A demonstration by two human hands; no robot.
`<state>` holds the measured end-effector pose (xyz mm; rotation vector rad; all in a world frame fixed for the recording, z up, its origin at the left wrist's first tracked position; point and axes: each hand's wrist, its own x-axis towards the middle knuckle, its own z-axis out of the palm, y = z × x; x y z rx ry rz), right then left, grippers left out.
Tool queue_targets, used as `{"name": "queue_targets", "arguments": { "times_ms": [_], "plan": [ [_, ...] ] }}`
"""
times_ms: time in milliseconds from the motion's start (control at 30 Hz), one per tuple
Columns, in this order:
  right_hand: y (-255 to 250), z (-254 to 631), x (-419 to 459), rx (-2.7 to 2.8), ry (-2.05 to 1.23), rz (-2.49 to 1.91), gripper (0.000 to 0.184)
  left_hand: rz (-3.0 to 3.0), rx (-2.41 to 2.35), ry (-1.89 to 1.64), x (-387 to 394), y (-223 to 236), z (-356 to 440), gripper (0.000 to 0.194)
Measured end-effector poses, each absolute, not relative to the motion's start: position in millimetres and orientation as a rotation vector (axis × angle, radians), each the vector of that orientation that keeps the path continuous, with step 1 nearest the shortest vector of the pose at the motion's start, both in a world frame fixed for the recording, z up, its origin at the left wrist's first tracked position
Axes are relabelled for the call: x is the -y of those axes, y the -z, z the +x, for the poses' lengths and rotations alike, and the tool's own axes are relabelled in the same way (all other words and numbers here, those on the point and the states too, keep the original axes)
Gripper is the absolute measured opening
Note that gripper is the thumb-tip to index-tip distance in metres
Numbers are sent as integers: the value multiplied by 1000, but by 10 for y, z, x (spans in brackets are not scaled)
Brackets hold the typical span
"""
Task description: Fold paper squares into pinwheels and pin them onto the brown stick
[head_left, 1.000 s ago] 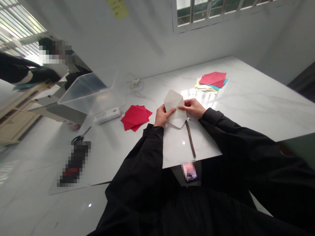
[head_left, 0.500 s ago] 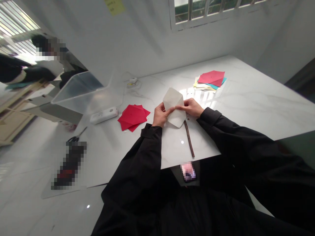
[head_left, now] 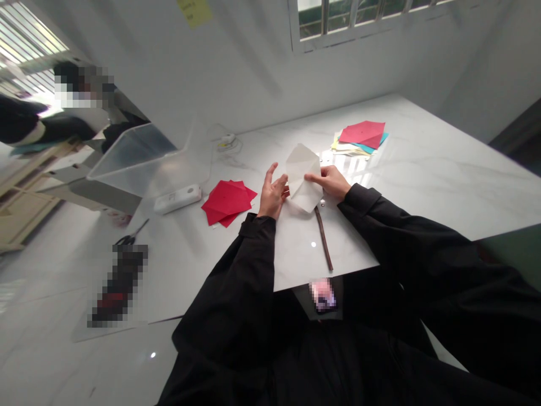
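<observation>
the fingers of the right hand [head_left: 315, 178] are closed on the right side of a folded white paper [head_left: 302, 176], grasping it, and that one grip seems to be what keeps the sheet steady and upright-angled over the table (whether its lower point touches the table, i cannot tell). the left hand [head_left: 273, 195] is released and open, its fingers [head_left: 270, 172] spread and pointing away from the body, its thumb just beside the paper's left edge, so that side of the sheet is free. a thin brown stick [head_left: 323, 239] lies just below the paper, near the right hand but not held, and its place keeps it within easy reach. left of the left hand sits a loose pile of red paper [head_left: 226, 202], and farther off, beyond the right hand, a mixed stack of red, yellow and teal paper [head_left: 361, 138]. neither pile lies in the hands' way. black sleeves [head_left: 372, 225] run back from both wrists. out toward the left stand a white plug block [head_left: 177, 199] and a clear plastic tub [head_left: 147, 160], with scissors [head_left: 132, 239] near the table's left side (a pixelated object [head_left: 120, 285] lies below them, too blurred to name). the white marble table [head_left: 439, 169] carries all of this.
</observation>
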<state>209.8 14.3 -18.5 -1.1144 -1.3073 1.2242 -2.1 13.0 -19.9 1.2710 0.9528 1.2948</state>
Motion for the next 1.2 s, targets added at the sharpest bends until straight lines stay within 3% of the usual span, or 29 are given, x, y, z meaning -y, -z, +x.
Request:
{"name": "queue_targets", "arguments": {
  "times_ms": [133, 300, 667, 867, 1067, 1200],
  "plan": [
    [250, 2135, -222, 1123, -1243, -1121, 53, 1386, -924, -1242, -78, 150, -31, 78],
    [316, 2148, -273, 1106, -1229, -1125, 49, 1559, -904, -1171, 12, 111, 9, 54],
    [233, 2130, -205, 1201, -1194, -1161, 40, 1538, -975, -1156, 7, 132, 13, 45],
    [205, 2124, -184, 1258, -1226, -1146, 39, 1492, -951, -1212, -33, 146, 9, 54],
    [202, 2124, -187, 1253, -1237, -1145, 37, 1433, -968, -1205, -56, 169, -17, 92],
    [182, 2109, -159, 1244, -1274, -1122, 36, 1428, -953, -1131, -91, 193, -33, 99]
  ]
}}
